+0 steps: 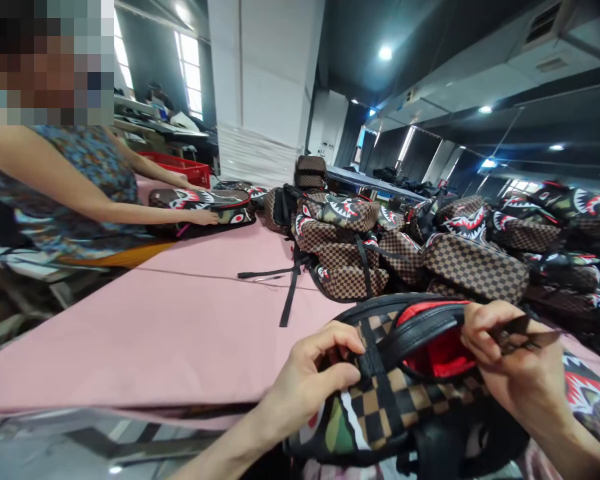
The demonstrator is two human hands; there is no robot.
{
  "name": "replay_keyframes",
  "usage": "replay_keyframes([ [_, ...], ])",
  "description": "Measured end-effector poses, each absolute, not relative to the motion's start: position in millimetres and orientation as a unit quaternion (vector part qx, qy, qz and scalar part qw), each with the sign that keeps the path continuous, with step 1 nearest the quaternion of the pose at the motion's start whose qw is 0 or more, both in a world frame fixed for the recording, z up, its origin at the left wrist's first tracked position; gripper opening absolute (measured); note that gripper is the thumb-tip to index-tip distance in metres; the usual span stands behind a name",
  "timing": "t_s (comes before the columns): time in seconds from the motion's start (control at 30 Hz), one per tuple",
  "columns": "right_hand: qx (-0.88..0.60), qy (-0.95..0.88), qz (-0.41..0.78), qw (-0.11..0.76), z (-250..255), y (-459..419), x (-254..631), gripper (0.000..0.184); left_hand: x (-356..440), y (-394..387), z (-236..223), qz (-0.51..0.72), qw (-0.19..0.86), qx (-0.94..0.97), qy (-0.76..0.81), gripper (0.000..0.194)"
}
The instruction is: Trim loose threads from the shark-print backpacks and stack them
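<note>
A brown-and-black checkered backpack (375,420) with camouflage and white patches lies in front of me at the table's near edge. Its zippered opening is parted, and red lining (443,353) shows inside. My left hand (305,373) pinches the black strap at the bag's left side between thumb and fingers. At the right end of the opening, my right hand (520,367) is closed, its fingertips against the bag's edge. Dark pointed blades, apparently thread snips (530,335), stick out from that hand; their handles are hidden in it.
Many similar backpacks (480,267) are heaped along the back and right of the pink table (145,333). Black straps (291,297) trail onto its surface. A co-worker at the left has hands on another backpack (235,207), near a red crate (195,172). Behind stands a white pillar (265,80).
</note>
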State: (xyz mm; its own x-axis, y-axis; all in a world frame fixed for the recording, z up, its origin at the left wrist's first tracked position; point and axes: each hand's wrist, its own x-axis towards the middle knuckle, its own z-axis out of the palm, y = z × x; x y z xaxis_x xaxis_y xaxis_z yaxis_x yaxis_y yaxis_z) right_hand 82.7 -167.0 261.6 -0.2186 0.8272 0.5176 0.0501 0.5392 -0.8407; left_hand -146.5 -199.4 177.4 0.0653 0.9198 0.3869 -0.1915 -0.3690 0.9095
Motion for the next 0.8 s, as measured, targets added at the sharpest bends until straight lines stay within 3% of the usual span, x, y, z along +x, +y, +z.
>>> replay_keyframes([
  [0.2,-0.301,-0.684,0.381,0.544,266.5,-170.8,76.2,0.022,-147.2,-198.7,178.2,0.605,0.509,0.517,0.328,0.008],
  [0.37,-0.231,-0.679,0.416,0.559,264.0,-167.9,75.1,0.022,-146.9,-199.2,182.1,0.608,0.472,0.537,0.346,0.010],
  [0.6,-0.189,-0.679,0.423,0.569,269.5,-162.5,72.9,0.031,-133.5,-202.8,204.1,0.526,0.228,0.681,0.456,0.006],
  [0.7,-0.241,-0.713,0.335,0.566,275.0,-154.7,102.2,0.032,-142.6,-188.8,209.6,0.494,0.181,0.712,0.465,0.010],
  [0.8,-0.304,-0.787,0.133,0.520,255.9,-151.4,142.9,0.021,-153.5,-176.5,213.5,0.486,0.101,0.739,0.456,0.013],
])
